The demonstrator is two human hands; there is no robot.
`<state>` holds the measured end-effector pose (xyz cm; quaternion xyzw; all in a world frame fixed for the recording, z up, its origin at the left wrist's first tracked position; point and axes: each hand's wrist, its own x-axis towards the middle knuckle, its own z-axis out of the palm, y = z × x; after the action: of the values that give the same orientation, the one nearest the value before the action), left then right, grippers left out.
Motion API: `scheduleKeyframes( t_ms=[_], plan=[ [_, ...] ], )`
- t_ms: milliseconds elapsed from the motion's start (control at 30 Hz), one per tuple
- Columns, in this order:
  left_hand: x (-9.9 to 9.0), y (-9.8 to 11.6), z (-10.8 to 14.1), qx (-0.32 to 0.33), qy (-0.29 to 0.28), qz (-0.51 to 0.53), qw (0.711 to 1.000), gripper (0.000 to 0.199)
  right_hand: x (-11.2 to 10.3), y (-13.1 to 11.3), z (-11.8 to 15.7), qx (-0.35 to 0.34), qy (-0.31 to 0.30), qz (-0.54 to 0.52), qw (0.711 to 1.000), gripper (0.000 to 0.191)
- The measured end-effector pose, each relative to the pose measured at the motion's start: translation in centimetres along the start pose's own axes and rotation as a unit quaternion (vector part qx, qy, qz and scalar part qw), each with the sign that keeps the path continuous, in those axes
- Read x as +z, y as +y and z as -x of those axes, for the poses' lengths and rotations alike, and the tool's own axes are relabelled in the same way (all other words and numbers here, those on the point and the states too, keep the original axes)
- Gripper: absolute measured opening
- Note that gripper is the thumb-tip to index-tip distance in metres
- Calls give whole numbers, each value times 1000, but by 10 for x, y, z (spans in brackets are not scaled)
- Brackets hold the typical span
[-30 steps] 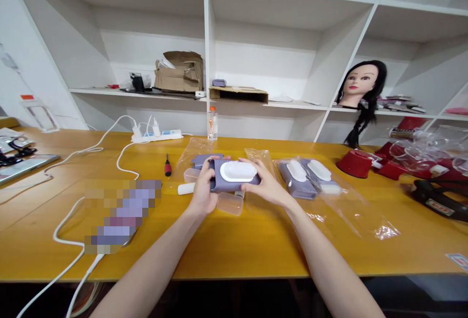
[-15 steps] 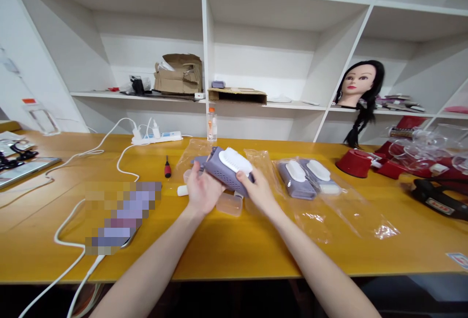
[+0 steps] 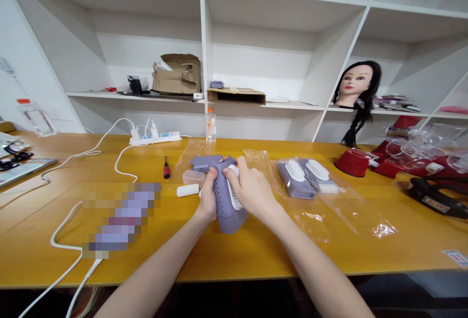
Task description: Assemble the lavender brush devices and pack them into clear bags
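Note:
Between my hands, above the table, is a purple perforated plastic case (image 3: 228, 218), tilted steeply. A white brush-like piece with bristles (image 3: 234, 193) sits on its side facing right. My left hand (image 3: 208, 196) is closed on the case's left side, thumb near the top edge. My right hand (image 3: 252, 186) grips the white brush piece from the right; its fingertips are partly hidden behind the case. Just behind lie another purple perforated part (image 3: 204, 163), a translucent cap (image 3: 193, 177) and a small white bar (image 3: 187, 190).
Two bagged purple cases with white brushes (image 3: 297, 181) lie to the right. A screwdriver (image 3: 166, 169), a power strip (image 3: 157, 137) and a phone on a cable (image 3: 124, 220) are to the left. Red clamp stands (image 3: 353, 162) and a black tool (image 3: 435, 198) are far right.
The purple case has turned from lying sideways to a steep tilt and come lower, nearer me. My left hand went from an open palm underneath to gripping its side; my right hand moved onto the brush.

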<state>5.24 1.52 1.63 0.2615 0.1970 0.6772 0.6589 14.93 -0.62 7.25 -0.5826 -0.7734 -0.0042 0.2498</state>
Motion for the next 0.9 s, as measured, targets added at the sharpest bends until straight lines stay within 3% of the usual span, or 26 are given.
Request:
scheduleKeyframes(
  t_ms=[200,533,633,767,900],
  plan=[
    [-2,5,-2,-17,17,18,1000,31,4,-6,0,-28,-3,58,998,36],
    [3,14,-2,6,15,34,999,32,1,-7,-12,-53,-16,32,998,36],
    [-2,11,-3,-25,30,19,999,36,5,-8,-12,-42,-24,23,999,37],
    [-7,6,-8,-63,16,15,998,39,11,5,-16,-35,-31,-39,998,36],
    [-5,8,-14,25,-13,25,999,47,16,27,-13,-13,-53,-176,983,45]
  ],
)
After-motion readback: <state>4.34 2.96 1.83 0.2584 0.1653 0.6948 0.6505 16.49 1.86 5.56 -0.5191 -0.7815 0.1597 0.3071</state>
